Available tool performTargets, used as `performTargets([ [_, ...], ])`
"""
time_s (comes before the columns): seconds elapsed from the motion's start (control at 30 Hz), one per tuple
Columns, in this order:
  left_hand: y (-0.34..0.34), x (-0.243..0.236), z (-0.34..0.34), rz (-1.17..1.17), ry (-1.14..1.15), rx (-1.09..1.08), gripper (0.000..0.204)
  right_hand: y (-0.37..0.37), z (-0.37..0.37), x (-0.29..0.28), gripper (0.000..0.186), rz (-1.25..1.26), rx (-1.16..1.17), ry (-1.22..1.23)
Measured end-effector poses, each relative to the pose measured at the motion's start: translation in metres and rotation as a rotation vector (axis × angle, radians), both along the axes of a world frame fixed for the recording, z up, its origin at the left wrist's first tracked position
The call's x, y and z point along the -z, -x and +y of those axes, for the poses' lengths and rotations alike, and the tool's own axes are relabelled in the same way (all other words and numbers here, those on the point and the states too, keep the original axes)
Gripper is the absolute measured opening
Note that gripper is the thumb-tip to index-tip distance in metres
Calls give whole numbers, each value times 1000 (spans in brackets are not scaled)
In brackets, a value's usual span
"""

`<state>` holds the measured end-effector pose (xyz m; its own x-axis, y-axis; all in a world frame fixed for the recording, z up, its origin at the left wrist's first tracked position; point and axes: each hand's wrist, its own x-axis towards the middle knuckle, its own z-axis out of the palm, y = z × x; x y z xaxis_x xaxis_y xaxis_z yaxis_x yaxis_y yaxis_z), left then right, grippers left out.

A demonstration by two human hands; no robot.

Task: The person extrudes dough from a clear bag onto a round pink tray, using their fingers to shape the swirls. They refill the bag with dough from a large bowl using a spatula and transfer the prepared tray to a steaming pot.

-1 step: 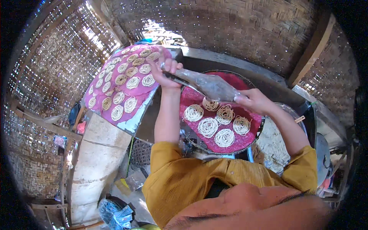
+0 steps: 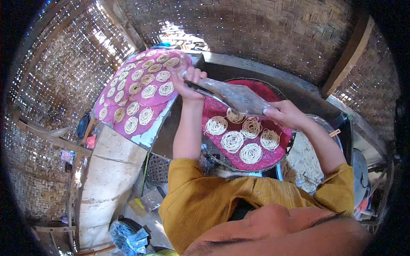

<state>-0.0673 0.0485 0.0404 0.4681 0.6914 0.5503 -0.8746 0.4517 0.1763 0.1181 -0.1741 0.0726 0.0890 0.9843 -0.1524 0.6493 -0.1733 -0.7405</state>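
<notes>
"What sort of room is it?"

"Woven walls rise behind, with daylight coming through gaps. At the left, a pink sheet is dotted with pale coils; a red tray sits in front of the person, with a pale heap just right of it."

"And the tool?"

"It's across the far part of the tray, in the person's hands, slanting down from upper left to lower right. Grey, smeared whitish, broad in the middle and narrower toward its 2 ends. A dark edge runs along the near side at the left."

"How are the hands placed?"

"The left hand is palm up, fingers curled around the left end, thumb standing apart. The right hand is closed around the right end. Neither hangs loose."

"Is the tool touching the tray?"

"That can't be told from this angle. It does partly hide the farthest coil."

"How many coils on the tray?"

"6 can be seen: cream-coloured, loosely round, wound from thin strands. The 2 farthest to the right look yellower than the whitish nearest pair."
</notes>
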Motion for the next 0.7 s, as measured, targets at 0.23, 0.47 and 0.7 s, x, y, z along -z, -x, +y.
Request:
performTargets([
  [0.23,-24,12,-12,2,56,177,58,-18,-21,12,36,8,19,-30],
  [0.47,-66,69,-34,1289,-184,255,46,-20,-24,13,39,139,64,65],
  [0.7,-55,53,-70,1513,-433,302,45,-26,-26,19,43,-1,87,-17],
])
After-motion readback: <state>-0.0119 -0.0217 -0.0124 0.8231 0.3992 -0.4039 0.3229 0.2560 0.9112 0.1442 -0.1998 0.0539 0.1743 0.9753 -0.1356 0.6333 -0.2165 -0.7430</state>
